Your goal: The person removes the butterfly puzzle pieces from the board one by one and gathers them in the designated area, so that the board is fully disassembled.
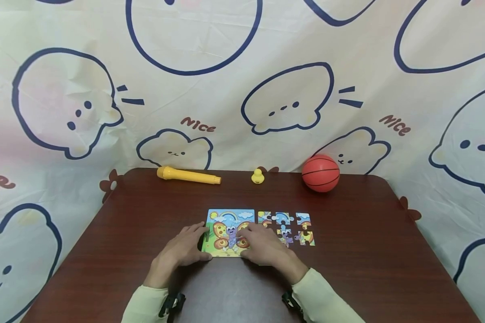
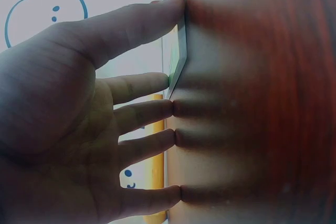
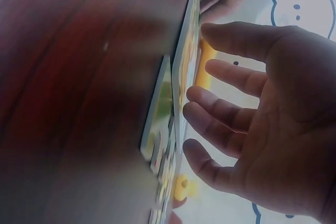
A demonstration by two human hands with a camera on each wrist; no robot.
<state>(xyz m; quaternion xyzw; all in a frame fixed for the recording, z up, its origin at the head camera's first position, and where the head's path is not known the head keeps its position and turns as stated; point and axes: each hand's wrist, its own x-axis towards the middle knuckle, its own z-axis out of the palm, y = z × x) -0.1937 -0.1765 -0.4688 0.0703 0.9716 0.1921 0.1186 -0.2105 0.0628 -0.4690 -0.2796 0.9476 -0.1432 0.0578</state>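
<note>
A butterfly picture board [image 1: 229,217] lies flat on the dark wooden table. At its left edge is my left hand [image 1: 178,249], thumb by the near corner; the left wrist view shows straight, spread fingers [image 2: 144,109] with fingertips down at the board and tabletop. My right hand [image 1: 268,246] reaches over the board's right side with relaxed, slightly bent fingers [image 3: 215,119] and nothing gripped between them. Loose jigsaw pieces [image 1: 283,218] lie right of the board. One piece [image 3: 157,111], close to the board's edge in the right wrist view, is hidden under this hand in the head view.
Along the table's back edge lie a yellow toy microphone [image 1: 190,175], a small yellow rubber duck [image 1: 257,176] and a red toy basketball [image 1: 321,173]. Behind the table hangs a white cloth [image 1: 226,98] printed with cartoon outlines.
</note>
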